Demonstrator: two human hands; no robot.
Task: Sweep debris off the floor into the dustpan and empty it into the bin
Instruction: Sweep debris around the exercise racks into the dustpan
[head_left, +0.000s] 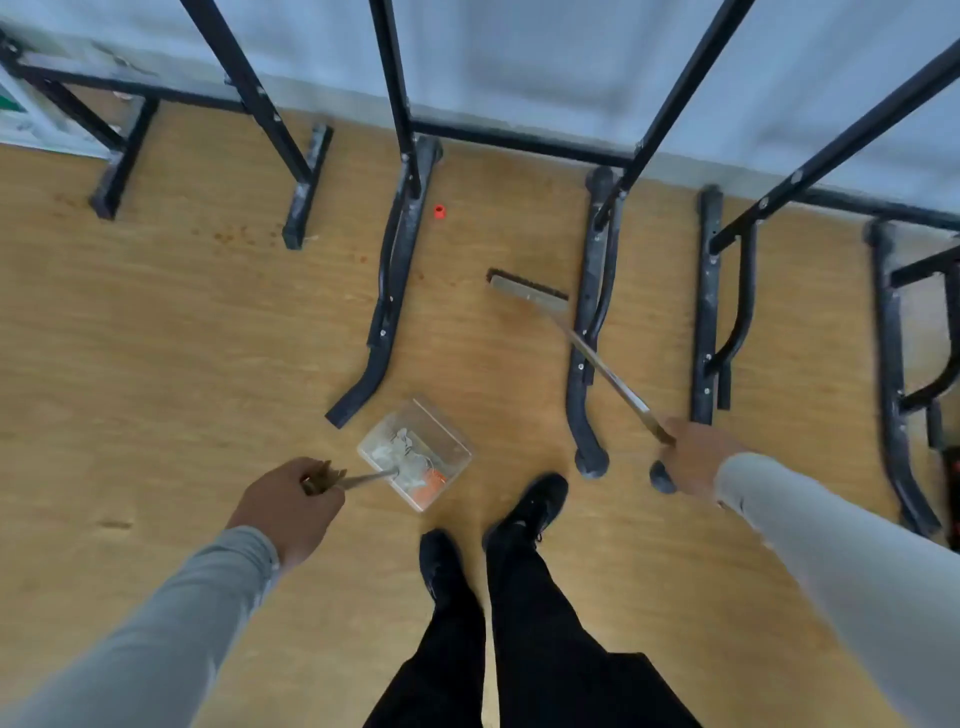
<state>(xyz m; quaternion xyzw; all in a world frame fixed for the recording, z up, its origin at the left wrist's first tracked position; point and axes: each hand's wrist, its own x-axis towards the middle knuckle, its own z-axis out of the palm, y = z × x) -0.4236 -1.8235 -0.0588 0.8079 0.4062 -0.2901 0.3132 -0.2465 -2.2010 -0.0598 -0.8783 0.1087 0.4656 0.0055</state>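
Note:
My left hand grips the long handle of a clear dustpan, which rests on the wooden floor just ahead of my shoes and holds pale scraps and an orange piece. My right hand grips the thin handle of a broom whose grey head lies on the floor between two black table legs. A small red cap lies on the floor farther away, up-left of the broom head. Reddish-brown crumbs are scattered on the floor at left. No bin is visible.
Black metal table legs and feet stand in a row across the floor under pale table tops, close to both sides of the broom. My black shoes are right behind the dustpan. Open wooden floor stretches to the left.

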